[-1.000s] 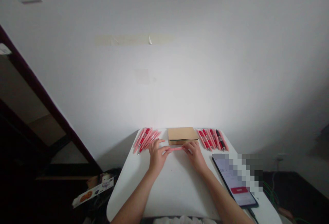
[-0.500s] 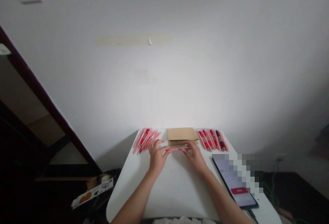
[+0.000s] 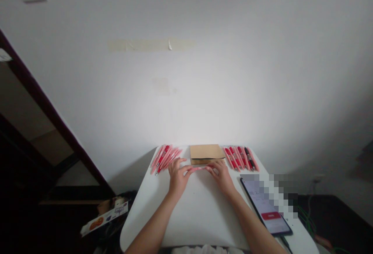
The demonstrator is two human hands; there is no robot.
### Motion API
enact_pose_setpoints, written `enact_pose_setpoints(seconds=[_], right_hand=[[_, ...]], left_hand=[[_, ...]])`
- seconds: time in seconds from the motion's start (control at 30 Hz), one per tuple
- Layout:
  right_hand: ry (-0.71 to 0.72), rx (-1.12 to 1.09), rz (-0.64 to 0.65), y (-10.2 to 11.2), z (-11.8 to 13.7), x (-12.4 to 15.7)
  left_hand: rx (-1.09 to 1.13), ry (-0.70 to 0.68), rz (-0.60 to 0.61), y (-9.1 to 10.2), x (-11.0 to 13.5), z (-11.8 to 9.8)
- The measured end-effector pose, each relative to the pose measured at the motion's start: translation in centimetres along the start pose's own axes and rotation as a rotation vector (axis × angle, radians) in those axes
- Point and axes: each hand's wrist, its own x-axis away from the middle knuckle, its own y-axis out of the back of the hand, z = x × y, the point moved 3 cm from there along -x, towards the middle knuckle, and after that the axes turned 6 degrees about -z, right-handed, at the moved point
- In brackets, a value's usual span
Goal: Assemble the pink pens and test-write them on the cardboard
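Observation:
A slim pink pen point(image 3: 199, 168) lies level between my two hands, just in front of the brown notebook. My left hand point(image 3: 177, 178) pinches its left end with thumb and forefinger, the other fingers spread above. At the other end, the thumb and fingers of my right hand point(image 3: 222, 177) are closed on the pen. Finer detail of it is hidden by the fingertips. Left of my hands is a loose pile of pink and red pens point(image 3: 166, 156). To the right, pink, red and black pens point(image 3: 240, 158) lie side by side.
The brown notebook point(image 3: 206, 151) sits at the back of the white table point(image 3: 198, 219), by the wall. A phone point(image 3: 266, 211) with a lit screen and a cable lies at the right edge. Left of the table, a printed box point(image 3: 105, 219) is low down.
My right fingers have shifted slightly left along the pen and closed together. A pale thin streak above the pen no longer shows. My left hand has stayed in place.

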Motion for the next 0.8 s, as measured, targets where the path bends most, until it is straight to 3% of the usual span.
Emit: enact_pose_setpoints(seconds=[0.17,0.53,0.8], right_hand=[[-0.030,-0.055,-0.016,-0.01,-0.27,0.09],[0.006,0.053,-0.016,-0.05,-0.18,-0.15],[0.005,-0.033,-0.013,-0.11,-0.23,-0.02]], left_hand=[[-0.001,0.008,-0.003,-0.06,-0.01,0.08],[0.000,-0.007,-0.011,0.00,-0.04,0.14],[0.002,-0.014,-0.034,-0.03,0.01,0.11]])
